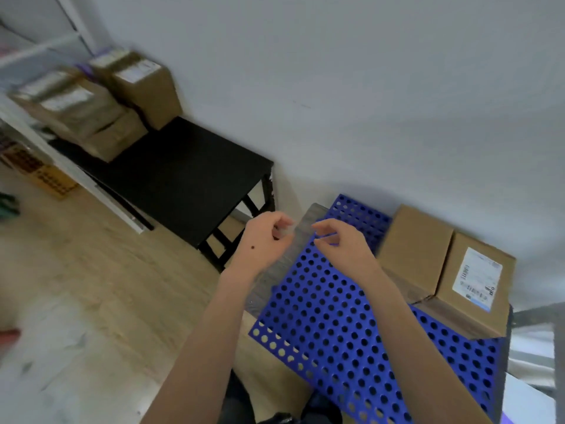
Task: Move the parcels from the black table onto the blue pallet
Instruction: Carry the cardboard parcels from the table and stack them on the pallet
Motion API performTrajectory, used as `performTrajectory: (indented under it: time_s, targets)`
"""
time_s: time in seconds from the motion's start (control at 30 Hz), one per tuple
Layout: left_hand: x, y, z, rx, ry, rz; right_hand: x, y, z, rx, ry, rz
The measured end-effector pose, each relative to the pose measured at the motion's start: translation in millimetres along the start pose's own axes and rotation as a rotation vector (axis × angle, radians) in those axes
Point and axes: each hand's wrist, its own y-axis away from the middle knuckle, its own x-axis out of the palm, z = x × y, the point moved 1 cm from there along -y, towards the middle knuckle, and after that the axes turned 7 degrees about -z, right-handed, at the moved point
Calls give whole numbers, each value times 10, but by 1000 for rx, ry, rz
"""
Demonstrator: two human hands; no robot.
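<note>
Both hands hover empty at the frame's centre, over the near-left corner of the blue pallet (pixel 330 325). The left hand (pixel 266 240) and right hand (pixel 342 243) have fingers loosely curled, gripping nothing. Two parcels (pixel 446 267) sit side by side at the pallet's far right edge, against the wall. At upper left, more parcels (pixel 101 108) are stacked on the far end of the black table (pixel 189 175), blurred.
</note>
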Motion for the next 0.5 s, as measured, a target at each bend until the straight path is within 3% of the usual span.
performTrajectory:
  time_s: [0.3,0.5]
  targets:
    - [-1520,-225,934,-29,38,-39,1103,-482,1218,-65,-46,21]
    - [-2146,-339,1498,-82,29,-107,1736,-779,1775,-90,19,114]
